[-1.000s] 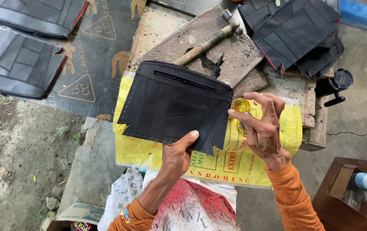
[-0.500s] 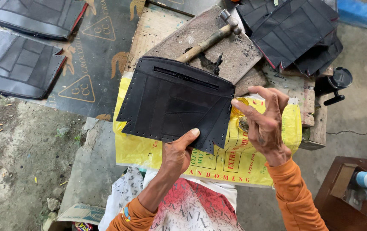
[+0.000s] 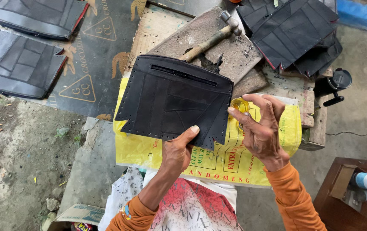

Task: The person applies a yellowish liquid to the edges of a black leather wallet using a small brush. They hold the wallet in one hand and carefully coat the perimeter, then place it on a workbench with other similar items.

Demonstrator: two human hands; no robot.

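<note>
My left hand grips the lower edge of a black stitched panel with a zip slot near its top and rows of punched holes along its sides. It is held up flat over a yellow printed sack. My right hand hovers beside the panel's right edge with fingers spread, its index finger touching that edge. A small yellow glossy container sits on the sack just behind my right hand's fingers.
A hammer lies on a rough stone slab behind the panel. Stacks of similar black panels lie at the top right and on a dark board at the left. A brown stool with a white-blue bottle stands at the lower right.
The black panel has shifted slightly left and down in my left hand. My right hand has moved from over the yellow container to the panel's right edge.
</note>
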